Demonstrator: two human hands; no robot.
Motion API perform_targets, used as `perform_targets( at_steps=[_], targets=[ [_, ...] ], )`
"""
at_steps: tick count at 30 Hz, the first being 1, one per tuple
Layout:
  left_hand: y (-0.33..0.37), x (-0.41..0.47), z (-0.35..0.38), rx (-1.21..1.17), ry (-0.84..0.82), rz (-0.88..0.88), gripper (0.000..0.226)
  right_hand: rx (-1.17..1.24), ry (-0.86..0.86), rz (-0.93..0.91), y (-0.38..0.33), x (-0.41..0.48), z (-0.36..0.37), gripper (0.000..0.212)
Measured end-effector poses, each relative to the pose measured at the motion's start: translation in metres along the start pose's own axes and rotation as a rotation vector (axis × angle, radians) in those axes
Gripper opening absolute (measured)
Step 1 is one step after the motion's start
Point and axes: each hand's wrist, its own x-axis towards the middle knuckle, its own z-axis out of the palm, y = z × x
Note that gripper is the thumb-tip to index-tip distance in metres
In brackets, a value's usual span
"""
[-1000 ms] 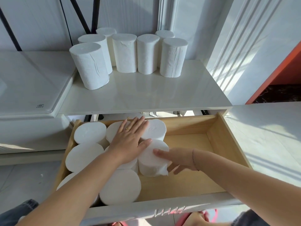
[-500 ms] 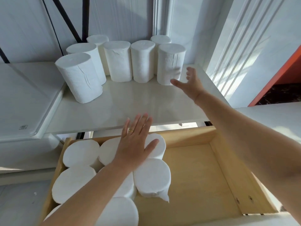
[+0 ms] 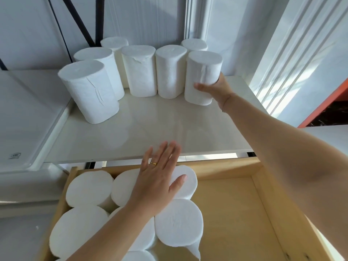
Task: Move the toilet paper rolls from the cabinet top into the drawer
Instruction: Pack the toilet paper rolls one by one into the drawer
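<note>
Nearest, I saw the wooden drawer (image 3: 227,167) standing open below the cabinet top (image 3: 150,129), with toilet paper rolls (image 3: 178,223) on end, packed touching one another in its left part. The left hand (image 3: 158,179) lay flat on the tops of these rolls, fingers straight and close together, thumb spread, holding nothing. A gold ring (image 3: 153,163) showed on one finger.

Farther on, across the pale cabinet top, the right hand (image 3: 216,88) gripped the rightmost roll (image 3: 202,72) of the group there, thumb in front and fingers curled round its far side. That roll stood upright, just beside its neighbour. Six other rolls (image 3: 139,70) stood clustered to its left and behind it, near the back wall (image 3: 150,19).
</note>
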Motion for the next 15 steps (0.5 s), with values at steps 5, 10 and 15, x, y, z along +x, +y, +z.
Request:
perform_targets(
  at_steps=[5,10,15],
  targets=[
    [0.000,0.000,0.000,0.015,-0.016,-0.007,0.065,-0.029,0.023,0.001,-0.006,-0.018,0.005,0.085],
    [0.000,-0.003,-0.002,0.035,-0.017,0.000,0.064,-0.040,-0.137,-0.008,-0.015,-0.075,-0.005,0.072],
    [-0.002,-0.012,-0.003,0.058,-0.052,0.004,0.065,-0.069,-0.279,0.016,-0.018,-0.153,-0.035,0.077]
  ],
)
